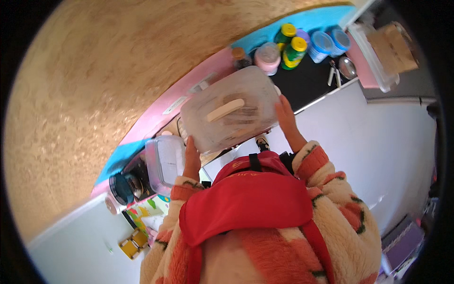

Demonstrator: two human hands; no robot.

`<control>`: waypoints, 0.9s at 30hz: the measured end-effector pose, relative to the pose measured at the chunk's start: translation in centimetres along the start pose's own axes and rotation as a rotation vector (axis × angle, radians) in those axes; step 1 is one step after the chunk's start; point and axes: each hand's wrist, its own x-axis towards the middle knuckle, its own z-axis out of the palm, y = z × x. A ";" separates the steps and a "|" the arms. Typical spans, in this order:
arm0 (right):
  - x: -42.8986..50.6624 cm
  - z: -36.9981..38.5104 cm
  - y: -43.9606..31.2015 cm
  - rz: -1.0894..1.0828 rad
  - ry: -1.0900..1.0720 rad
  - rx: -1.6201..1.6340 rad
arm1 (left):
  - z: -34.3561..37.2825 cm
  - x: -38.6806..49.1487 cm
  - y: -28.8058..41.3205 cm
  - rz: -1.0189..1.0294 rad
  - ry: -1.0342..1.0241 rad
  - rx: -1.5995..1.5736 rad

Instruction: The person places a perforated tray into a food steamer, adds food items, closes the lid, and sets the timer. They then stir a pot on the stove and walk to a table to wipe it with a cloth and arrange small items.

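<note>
Both of my hands are on a translucent plastic box (198, 113) with a beige handle (225, 110) on its top. My left hand (192, 159) presses against its near left corner. At the right end, my right hand (287, 119) has its fingers along the side. Blurred brownish shapes show through the plastic; I cannot tell what they are. The box covers part of the counter, and whether it rests there or is lifted is unclear. Beside my left hand stands a clear plastic tub (152, 170) without a lid on it.
Along the wall stand a pink jar (267, 64), green canisters (293, 56) with yellow caps and blue-lidded tubs (320, 48). White-handled utensils (334, 76) lie on the black counter (301, 83). A cardboard box (393, 49) sits far right; a dark round container (120, 188) stands left.
</note>
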 end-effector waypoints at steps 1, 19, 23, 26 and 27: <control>0.5 0.1 0.2 0.125 0.007 0.044 | 0.2 0.4 -0.3 0.034 0.038 0.036; -2.1 -3.9 1.0 0.405 0.175 0.187 | -6.3 3.0 -7.5 -0.335 0.112 -0.195; -4.7 -3.7 3.1 0.547 0.132 0.115 | -6.6 4.6 -10.4 -0.357 0.035 -0.251; -7.0 -3.7 3.7 0.605 0.031 0.024 | -6.4 6.8 -10.8 -0.049 0.247 -0.014; -7.5 -3.7 3.9 0.619 0.014 -0.008 | -7.0 8.1 -10.1 0.036 0.272 0.063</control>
